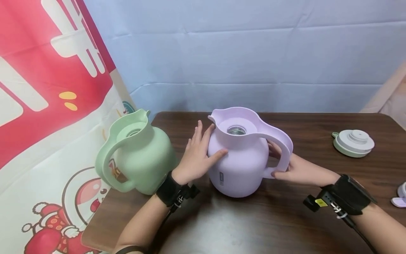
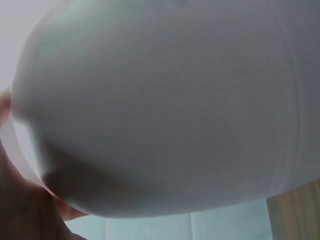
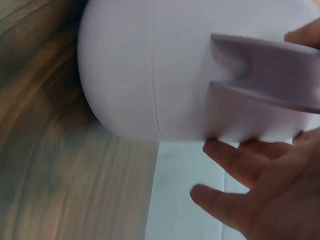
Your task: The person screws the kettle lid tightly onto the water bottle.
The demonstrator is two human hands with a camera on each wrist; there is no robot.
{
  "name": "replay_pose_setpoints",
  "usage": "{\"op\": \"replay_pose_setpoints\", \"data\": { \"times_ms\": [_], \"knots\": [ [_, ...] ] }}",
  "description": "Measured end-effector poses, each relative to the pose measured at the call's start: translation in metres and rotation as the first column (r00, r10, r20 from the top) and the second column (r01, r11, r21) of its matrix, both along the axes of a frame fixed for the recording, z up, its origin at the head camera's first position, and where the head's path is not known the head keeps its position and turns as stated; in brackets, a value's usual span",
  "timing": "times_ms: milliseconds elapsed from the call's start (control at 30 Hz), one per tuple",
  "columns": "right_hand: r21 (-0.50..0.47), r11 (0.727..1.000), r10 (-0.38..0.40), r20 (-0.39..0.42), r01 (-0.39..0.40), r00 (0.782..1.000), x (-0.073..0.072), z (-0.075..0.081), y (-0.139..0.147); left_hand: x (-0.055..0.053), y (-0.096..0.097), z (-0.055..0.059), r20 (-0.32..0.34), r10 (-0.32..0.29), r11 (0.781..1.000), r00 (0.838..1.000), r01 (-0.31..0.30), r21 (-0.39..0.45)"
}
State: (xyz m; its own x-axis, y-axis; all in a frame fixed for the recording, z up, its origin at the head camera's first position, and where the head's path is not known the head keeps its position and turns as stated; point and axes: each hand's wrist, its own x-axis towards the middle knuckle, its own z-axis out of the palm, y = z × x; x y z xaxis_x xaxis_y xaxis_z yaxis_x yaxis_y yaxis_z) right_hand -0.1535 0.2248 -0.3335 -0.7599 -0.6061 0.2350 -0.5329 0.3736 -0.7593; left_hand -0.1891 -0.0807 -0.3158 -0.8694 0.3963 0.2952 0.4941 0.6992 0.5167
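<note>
A lilac thermos jug (image 1: 236, 165) stands in front of me, without a lid, its round inner opening showing. My left hand (image 1: 198, 157) lies against its left side, fingers extended and thumb across the front. At its handle (image 1: 283, 151) is my right hand (image 1: 290, 167), its fingers behind the handle and its thumb in front. In the right wrist view, spread fingers (image 3: 235, 162) touch the jug's body beside the handle. A lidless green thermos jug (image 1: 152, 158) stands to the left. The lilac body (image 2: 165, 110) fills most of the left wrist view.
A white and green lid (image 1: 353, 143) lies at the right of the dark wooden table (image 1: 317, 218). A lilac and white piece (image 1: 401, 195) is partly cut off at the right edge. A pale cloth (image 1: 238, 56) hangs behind, a printed red and white one (image 1: 79, 141) at left.
</note>
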Motion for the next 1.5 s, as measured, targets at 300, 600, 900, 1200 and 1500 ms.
{"op": "replay_pose_setpoints", "data": {
  "times_ms": [300,600,900,1200,1500],
  "knots": [
    [0.023,0.995,0.098,-0.047,-0.097,0.994,0.008,0.002,0.025,-0.001,0.008,0.007,-0.004,-0.084,0.996,0.996,0.084,-0.026],
    [0.042,0.995,0.094,-0.04,-0.092,0.995,0.018,0.004,0.05,0.008,0.014,0.014,-0.021,-0.197,0.976,0.98,0.194,-0.094],
    [0.019,0.994,0.113,-0.107,-0.112,0.988,0.019,0.002,0.062,0.018,0.017,0.02,-0.094,-0.273,0.956,0.957,0.259,-0.137],
    [0.032,0.996,-0.078,-0.107,0.082,0.991,0.031,0.02,0.065,0.02,0.018,0.013,-0.059,-0.298,0.947,0.953,0.287,-0.147],
    [0.002,0.999,-0.051,-0.244,0.053,0.968,0.031,0.045,0.045,0.013,0.019,0.004,-0.042,-0.347,0.935,0.937,0.342,-0.087]
  ]
}}
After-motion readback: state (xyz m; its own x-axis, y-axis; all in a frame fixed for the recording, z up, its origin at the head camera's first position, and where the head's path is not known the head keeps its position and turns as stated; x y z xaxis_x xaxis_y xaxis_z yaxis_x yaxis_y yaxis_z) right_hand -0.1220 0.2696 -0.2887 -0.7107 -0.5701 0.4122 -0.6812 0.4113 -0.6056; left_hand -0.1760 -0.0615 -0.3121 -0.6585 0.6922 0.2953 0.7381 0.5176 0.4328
